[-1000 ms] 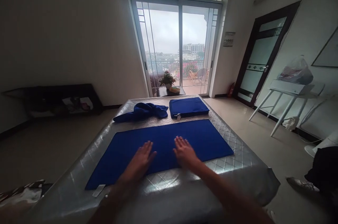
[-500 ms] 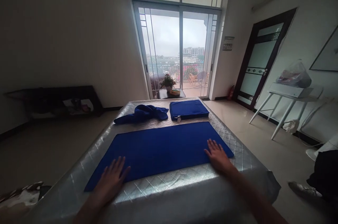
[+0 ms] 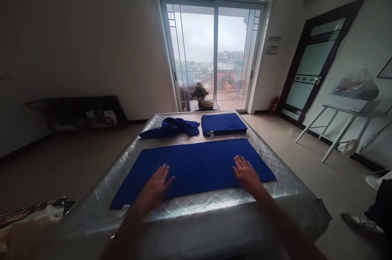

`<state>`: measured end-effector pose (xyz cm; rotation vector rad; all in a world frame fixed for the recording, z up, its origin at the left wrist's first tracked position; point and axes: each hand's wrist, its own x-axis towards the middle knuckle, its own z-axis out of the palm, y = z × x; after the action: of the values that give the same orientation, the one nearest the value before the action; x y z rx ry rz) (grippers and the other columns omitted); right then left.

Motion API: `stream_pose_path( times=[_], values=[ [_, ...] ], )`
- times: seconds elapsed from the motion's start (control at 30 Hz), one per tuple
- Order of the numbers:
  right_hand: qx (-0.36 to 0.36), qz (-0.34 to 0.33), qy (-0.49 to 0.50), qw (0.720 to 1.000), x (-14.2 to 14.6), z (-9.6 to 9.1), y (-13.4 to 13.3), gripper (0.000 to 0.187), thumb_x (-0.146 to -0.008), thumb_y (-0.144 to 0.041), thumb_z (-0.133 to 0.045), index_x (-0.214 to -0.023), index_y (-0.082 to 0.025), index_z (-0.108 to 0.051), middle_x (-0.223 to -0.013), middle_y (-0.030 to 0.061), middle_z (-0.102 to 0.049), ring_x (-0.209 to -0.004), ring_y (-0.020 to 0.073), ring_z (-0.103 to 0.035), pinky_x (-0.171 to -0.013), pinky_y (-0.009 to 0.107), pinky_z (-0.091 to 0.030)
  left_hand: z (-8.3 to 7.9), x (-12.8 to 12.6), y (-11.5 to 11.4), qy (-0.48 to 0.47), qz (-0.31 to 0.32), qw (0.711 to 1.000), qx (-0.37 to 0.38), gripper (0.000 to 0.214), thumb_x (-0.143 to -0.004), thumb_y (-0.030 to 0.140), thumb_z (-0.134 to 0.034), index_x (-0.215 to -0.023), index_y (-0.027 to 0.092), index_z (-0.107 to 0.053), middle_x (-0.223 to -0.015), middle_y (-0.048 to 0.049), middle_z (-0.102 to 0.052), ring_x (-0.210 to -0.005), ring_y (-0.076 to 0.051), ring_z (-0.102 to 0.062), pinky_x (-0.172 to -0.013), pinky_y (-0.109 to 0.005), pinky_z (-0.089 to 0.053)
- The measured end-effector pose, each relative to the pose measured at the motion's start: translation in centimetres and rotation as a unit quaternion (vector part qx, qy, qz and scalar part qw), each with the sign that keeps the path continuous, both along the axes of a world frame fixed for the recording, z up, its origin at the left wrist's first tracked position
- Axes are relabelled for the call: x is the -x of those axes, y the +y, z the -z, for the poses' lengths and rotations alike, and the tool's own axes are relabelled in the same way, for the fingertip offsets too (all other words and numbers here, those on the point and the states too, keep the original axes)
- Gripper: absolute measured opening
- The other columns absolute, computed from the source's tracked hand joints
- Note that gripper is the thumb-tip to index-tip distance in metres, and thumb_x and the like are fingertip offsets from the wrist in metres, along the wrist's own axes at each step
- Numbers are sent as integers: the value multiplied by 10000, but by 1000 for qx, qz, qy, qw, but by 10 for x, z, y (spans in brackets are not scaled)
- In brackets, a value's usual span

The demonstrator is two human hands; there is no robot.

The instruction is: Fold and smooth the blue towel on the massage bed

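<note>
A blue cloth [image 3: 199,164], folded into a long flat rectangle, lies across the plastic-covered mattress [image 3: 214,209]. My left hand [image 3: 157,182] is over its near edge left of the middle, fingers stretched out. Toward the right end, my right hand [image 3: 246,172] lies flat over the cloth with its fingers extended. Neither hand grips anything. A white tag [image 3: 123,211] shows at the cloth's near left corner, partly behind my left forearm. Beyond the cloth are a crumpled blue cloth [image 3: 174,126] on the left and a stack of folded blue cloths [image 3: 225,123] on the right.
Past the mattress's far end, a small dark table [image 3: 196,107] holds a potted plant [image 3: 200,92] before sliding glass doors. On the right stand a white stool [image 3: 339,123] with a bag and box, and a person's shoe [image 3: 361,223] shows. A low dark cabinet [image 3: 122,117] is left.
My left hand has moved right and away from me along the cloth, uncovering the tag. My right hand has shifted slightly inward. The camera view has turned a little left.
</note>
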<state>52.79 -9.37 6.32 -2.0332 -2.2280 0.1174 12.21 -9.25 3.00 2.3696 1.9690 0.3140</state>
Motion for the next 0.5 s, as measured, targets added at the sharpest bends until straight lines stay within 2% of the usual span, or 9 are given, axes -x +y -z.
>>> stream_pose_path(
  times=[0.07, 0.13, 0.2, 0.23, 0.3, 0.37, 0.5],
  values=[
    [-4, -65, 36, 997, 49, -6, 4, 619, -1048, -368, -216, -1593, -96, -327, -1662, 91, -254, -1554, 225, -189, -1263, 414, -159, -3, -55, 14, -33, 82, 996, 27, 751, -1025, 601, -219, -1572, 103, -347, -1654, -160, -287, -1545, -278, -245, -1259, -476, -262],
    [6, -111, 63, 992, 88, -4, 8, 615, -1047, -363, -234, -1593, -95, -324, -1660, 104, -255, -1554, 217, -188, -1264, 412, -156, -2, -99, 24, -40, 139, 989, 33, 738, -1033, 603, -199, -1580, 126, -332, -1653, -146, -286, -1548, -259, -236, -1269, -470, -240],
    [22, -134, 73, 988, 111, 4, 12, 617, -1043, -351, -248, -1600, -91, -300, -1666, 114, -225, -1558, 223, -167, -1265, 422, -145, 1, -123, 28, -35, 163, 985, 36, 716, -1041, 591, -168, -1591, 155, -309, -1662, -128, -258, -1556, -250, -205, -1275, -484, -214],
    [29, -136, 75, 987, 115, 9, 13, 624, -1044, -363, -251, -1605, -92, -286, -1670, 116, -205, -1561, 229, -153, -1266, 429, -136, 3, -126, 28, -29, 163, 985, 41, 714, -1041, 592, -160, -1595, 163, -295, -1667, -122, -237, -1559, -252, -186, -1277, -494, -201],
    [37, -132, 76, 988, 112, 18, 14, 651, -1050, -426, -248, -1611, -98, -265, -1676, 116, -175, -1564, 236, -131, -1268, 442, -118, 7, -117, 26, -17, 145, 988, 55, 730, -1033, 614, -167, -1601, 168, -275, -1673, -115, -206, -1563, -263, -159, -1278, -509, -183],
    [41, -124, 71, 989, 94, 24, 13, 680, -1052, -489, -228, -1618, -113, -248, -1679, 108, -160, -1567, 231, -112, -1270, 450, -103, 11, -90, 21, -5, 110, 992, 67, 749, -1023, 634, -188, -1605, 168, -260, -1678, -105, -182, -1566, -272, -136, -1280, -520, -168],
    [41, -65, 35, 996, 28, 29, 11, 678, -1049, -492, -212, -1623, -132, -230, -1685, 83, -138, -1568, 221, -95, -1268, 450, -106, 20, -1, 3, 43, -1, 996, 81, 720, -1031, 570, -198, -1616, 151, -209, -1684, -104, -126, -1565, -294, -107, -1274, -549, -150]
  ],
)
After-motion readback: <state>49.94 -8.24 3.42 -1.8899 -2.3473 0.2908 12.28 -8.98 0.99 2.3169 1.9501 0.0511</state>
